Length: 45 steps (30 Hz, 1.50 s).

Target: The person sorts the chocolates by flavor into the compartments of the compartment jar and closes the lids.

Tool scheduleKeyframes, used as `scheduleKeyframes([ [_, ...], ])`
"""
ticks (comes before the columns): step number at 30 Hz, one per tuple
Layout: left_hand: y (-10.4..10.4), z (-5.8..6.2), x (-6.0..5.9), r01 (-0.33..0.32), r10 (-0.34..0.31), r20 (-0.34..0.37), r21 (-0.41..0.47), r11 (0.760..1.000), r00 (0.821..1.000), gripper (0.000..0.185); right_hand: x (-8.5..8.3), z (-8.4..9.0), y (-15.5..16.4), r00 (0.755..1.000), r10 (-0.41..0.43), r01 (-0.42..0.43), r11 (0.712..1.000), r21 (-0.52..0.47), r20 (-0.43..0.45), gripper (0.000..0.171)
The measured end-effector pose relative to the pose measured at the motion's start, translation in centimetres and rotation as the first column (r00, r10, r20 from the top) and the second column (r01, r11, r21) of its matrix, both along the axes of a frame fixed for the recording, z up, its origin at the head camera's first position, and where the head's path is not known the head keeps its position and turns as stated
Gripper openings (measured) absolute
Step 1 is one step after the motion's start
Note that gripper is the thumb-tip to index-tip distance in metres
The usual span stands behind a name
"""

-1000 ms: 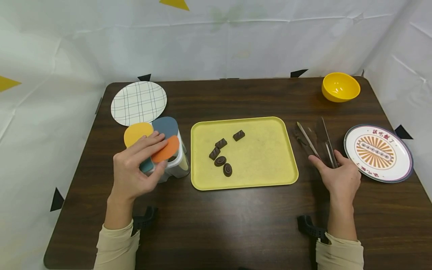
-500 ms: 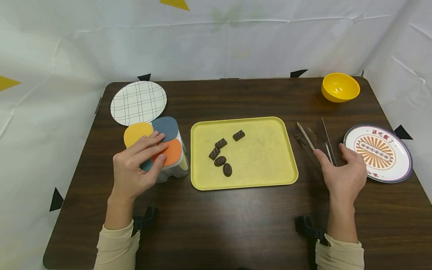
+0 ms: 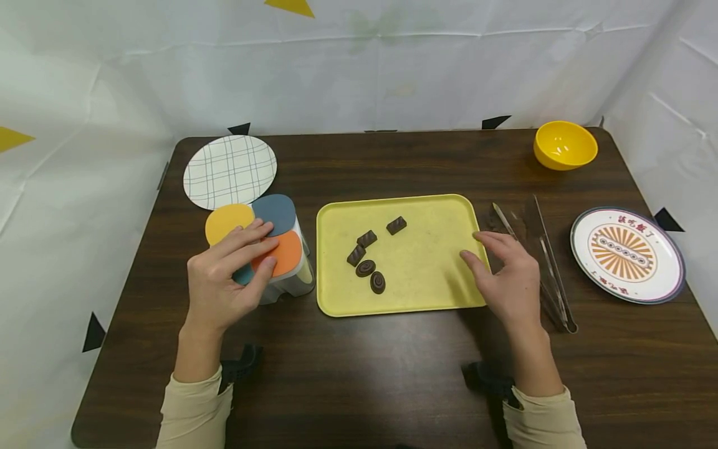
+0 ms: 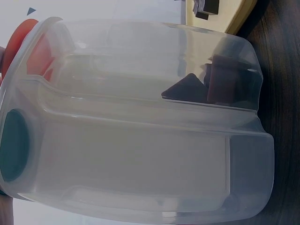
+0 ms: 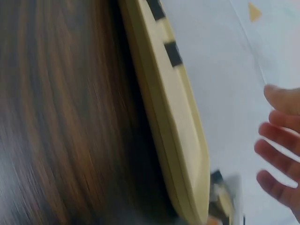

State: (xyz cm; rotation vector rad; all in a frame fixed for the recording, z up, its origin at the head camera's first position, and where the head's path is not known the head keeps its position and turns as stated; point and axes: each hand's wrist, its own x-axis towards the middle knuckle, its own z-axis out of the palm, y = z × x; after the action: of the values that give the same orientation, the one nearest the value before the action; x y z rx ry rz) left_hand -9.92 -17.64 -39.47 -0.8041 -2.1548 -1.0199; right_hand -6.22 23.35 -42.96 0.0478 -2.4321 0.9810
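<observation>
At centre left of the head view, the left hand (image 3: 227, 268) rests relaxed fingers on the container (image 3: 291, 285)'s orange lid (image 3: 287, 252), likely steadying it; at centre right, the right hand (image 3: 513, 280), fingers parted, holds nothing over the yellow tray (image 3: 432, 274)'s edge. Only the left wrist view shows dark pieces (image 4: 190, 89) inside, right of centre.

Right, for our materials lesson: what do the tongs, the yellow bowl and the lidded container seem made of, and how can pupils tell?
Tongs: probably smooth metal; thin, silvery arms catch the light.
Yellow bowl: glossy plastic or glazed ceramic; bright highlights fit either.
Lidded container: most likely smooth plastic; its walls are see-through, slightly cloudy.
</observation>
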Motion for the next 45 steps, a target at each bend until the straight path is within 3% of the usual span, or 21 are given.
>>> scheduleKeyframes([
  [4,0.0,0.0,0.0,-0.001,0.001,-0.002,0.0,1.0,1.0,0.03,-0.4,-0.1,-2.2,0.984,0.176,-0.175,0.984,0.026,-0.027,0.032],
  [8,0.0,0.0,0.0,-0.002,0.002,-0.006,0.0,1.0,1.0,0.03,-0.7,0.2,-4.8,0.942,0.332,-0.33,0.943,0.052,-0.047,0.034],
  [12,0.0,0.1,0.0,-0.002,0.002,-0.008,-0.004,1.0,1.0,0.029,-0.8,0.7,-7.5,0.879,0.474,-0.466,0.878,0.106,-0.06,0.037],
  [16,0.0,0.1,0.0,0.001,-0.001,-0.005,-0.004,1.0,1.0,0.028,-1.1,1.3,-9.9,0.795,0.603,-0.588,0.793,0.159,-0.067,0.039],
  [20,0.0,0.0,0.0,-0.001,0.001,0.001,-0.006,1.0,1.0,0.028,-1.5,1.9,-11.8,0.725,0.684,-0.655,0.721,0.224,-0.083,0.041],
  [30,-0.1,0.1,0.0,-0.009,0.009,0.003,-0.027,1.0,1.0,0.029,-3.1,3.5,-15.6,0.607,0.788,-0.702,0.591,0.397,-0.101,0.057],
  [38,0.0,0.1,0.0,-0.003,0.003,-0.001,-0.026,1.0,1.0,0.028,-3.9,4.0,-17.5,0.601,0.794,-0.647,0.55,0.528,-0.09,0.056],
  [45,-0.1,0.1,0.0,-0.004,0.004,0.002,-0.031,1.0,1.0,0.029,-4.4,4.4,-18.1,0.606,0.783,-0.609,0.571,0.55,-0.141,0.046],
])
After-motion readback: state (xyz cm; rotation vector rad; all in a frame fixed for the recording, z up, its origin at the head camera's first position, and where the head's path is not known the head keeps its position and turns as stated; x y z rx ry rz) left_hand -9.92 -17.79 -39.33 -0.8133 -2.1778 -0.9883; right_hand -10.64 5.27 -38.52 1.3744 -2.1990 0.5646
